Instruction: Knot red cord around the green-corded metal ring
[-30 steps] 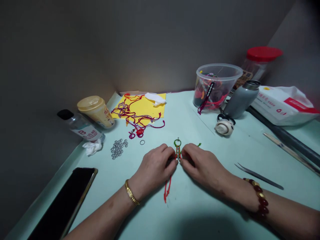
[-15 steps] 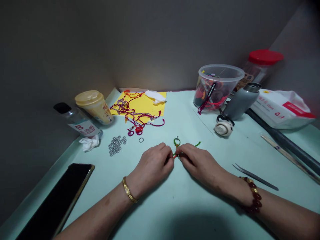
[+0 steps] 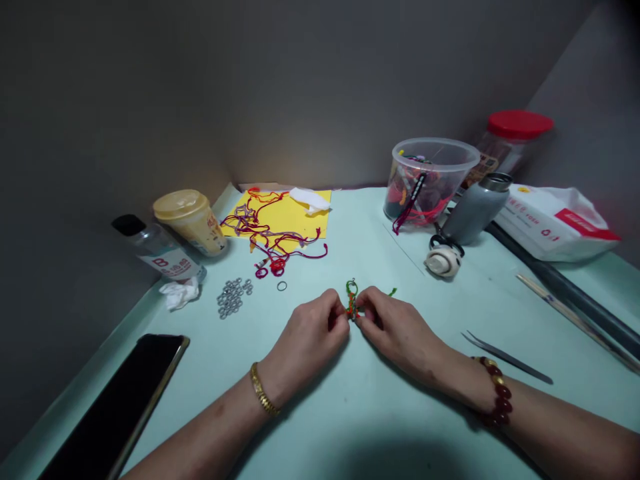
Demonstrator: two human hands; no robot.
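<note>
A small green and orange knotted cord point(image 3: 352, 301) lies on the pale green table between my hands, with a green loop at its top. My left hand point(image 3: 320, 327) pinches the cord's left side, thumb and forefinger together. From the right, my right hand point(image 3: 387, 320) has its thumb and forefinger closed on the same cord, and a green end sticks out behind its fingers. The fingertips of the two hands are a small gap apart. A silver-coloured ring point(image 3: 282, 286) and a cluster of small metal rings point(image 3: 233, 298) lie to the left.
Purple and red cords lie on a yellow sheet point(image 3: 280, 217) at the back. Left stand a bottle point(image 3: 173, 260), a cup point(image 3: 193, 223) and a phone point(image 3: 113, 407). Right are tweezers point(image 3: 510, 359), a clear tub point(image 3: 430, 180), a grey flask point(image 3: 475, 210) and a white tape roll point(image 3: 443, 261).
My right fingertips have shifted slightly down and away from the cord's top, so more of its orange and green knots shows. The whole view has shifted slightly.
</note>
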